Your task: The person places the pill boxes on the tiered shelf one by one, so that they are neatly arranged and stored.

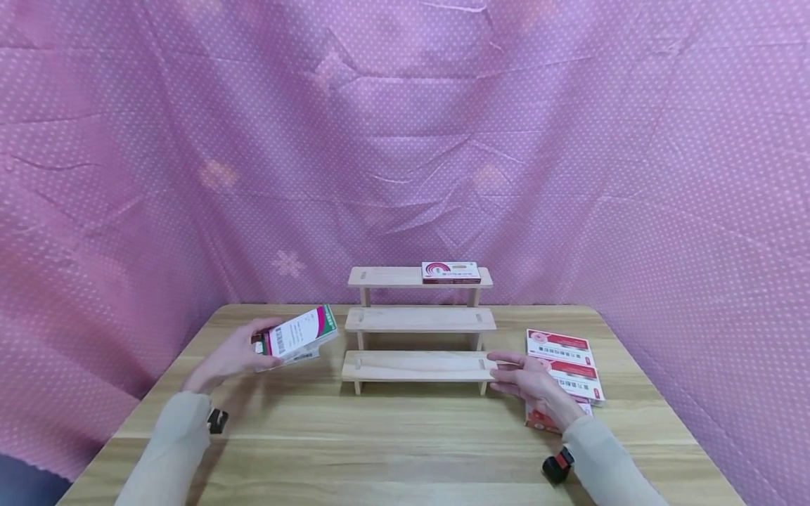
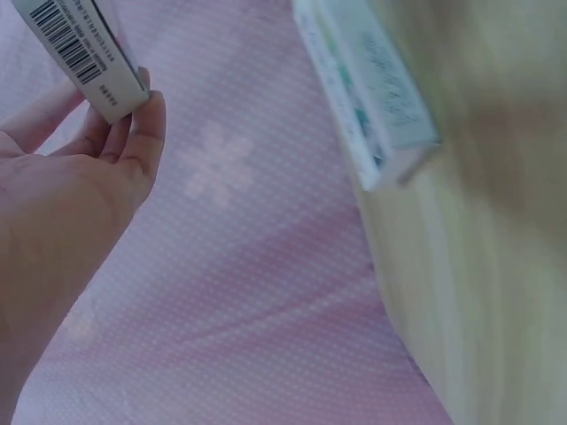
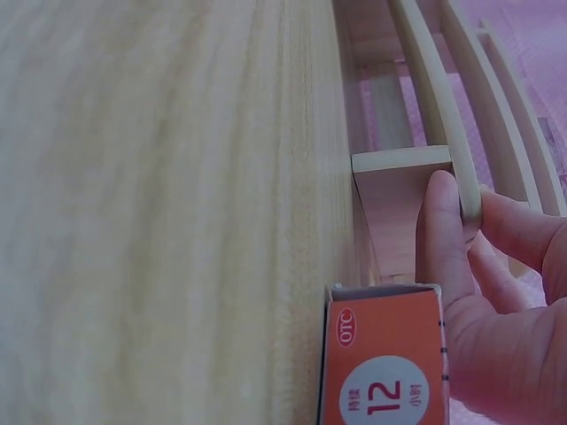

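Observation:
My left hand (image 1: 243, 349) holds a white medicine box (image 1: 300, 332) with green and magenta bands, raised above the left of the table. In the left wrist view its barcode end (image 2: 75, 44) shows between the fingers. Below it lies another white box (image 2: 376, 97), mostly hidden in the head view. On the other side, my right hand (image 1: 528, 381) pinches the right end of the lowest plank (image 1: 414, 365) of a three-step wooden stand (image 1: 420, 320). One finger lies under that plank and another over it in the right wrist view.
A white-and-maroon medicine box (image 1: 451, 273) lies on the top step, at its right. Red-and-white boxes (image 1: 563, 348) lie at the table's right. An orange-red box (image 3: 383, 363) stands close below my right hand. A pink dotted cloth (image 1: 405, 154) hangs behind the table (image 1: 380, 450).

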`<action>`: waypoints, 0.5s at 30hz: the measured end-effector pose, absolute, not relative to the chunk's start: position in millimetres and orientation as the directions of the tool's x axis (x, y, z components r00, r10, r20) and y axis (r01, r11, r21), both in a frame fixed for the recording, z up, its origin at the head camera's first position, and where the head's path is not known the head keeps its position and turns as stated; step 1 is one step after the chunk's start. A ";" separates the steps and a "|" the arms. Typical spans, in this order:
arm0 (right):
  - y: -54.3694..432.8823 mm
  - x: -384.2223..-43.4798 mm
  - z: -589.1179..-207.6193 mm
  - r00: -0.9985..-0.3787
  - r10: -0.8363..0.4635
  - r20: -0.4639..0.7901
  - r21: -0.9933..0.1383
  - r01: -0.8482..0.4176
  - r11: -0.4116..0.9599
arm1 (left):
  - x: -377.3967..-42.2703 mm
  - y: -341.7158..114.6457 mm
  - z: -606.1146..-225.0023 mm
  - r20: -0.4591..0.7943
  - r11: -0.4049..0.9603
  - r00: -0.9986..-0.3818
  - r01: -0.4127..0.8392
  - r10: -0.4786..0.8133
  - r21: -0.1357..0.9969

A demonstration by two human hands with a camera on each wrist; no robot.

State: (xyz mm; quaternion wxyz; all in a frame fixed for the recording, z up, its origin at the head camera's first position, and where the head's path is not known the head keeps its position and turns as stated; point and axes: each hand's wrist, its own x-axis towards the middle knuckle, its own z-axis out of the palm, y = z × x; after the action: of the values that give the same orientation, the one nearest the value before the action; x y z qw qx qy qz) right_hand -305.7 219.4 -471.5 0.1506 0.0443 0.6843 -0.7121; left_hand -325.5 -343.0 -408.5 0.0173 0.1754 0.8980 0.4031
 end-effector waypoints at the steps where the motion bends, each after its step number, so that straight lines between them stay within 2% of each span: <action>1: 219.2 -305.6 -471.8 -0.951 -0.151 -0.270 -0.961 0.275 -0.018 | -326.4 -341.4 -405.9 0.114 0.622 -0.939 0.302 0.323 0.722; 5: 218.1 -305.3 -473.2 -0.951 -0.131 -0.282 -0.958 0.287 -0.026 | -330.6 -336.1 -396.9 0.150 0.630 -0.931 0.338 0.333 0.699; 11: 218.3 -306.1 -473.9 -0.952 -0.127 -0.280 -0.957 0.286 -0.036 | -337.0 -326.3 -383.3 0.176 0.547 -0.924 0.346 0.340 0.763; 15: 219.4 -306.3 -473.6 -0.951 -0.136 -0.277 -0.959 0.282 -0.026 | -342.2 -316.5 -373.4 0.185 0.548 -0.923 0.353 0.338 0.759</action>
State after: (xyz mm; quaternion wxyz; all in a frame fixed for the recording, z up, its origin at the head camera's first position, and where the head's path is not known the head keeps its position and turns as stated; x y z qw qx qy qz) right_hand -306.3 219.4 -473.6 0.1463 0.0538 0.6825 -0.7141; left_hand -342.2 -316.5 -373.4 -0.0087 0.1961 0.8797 0.4331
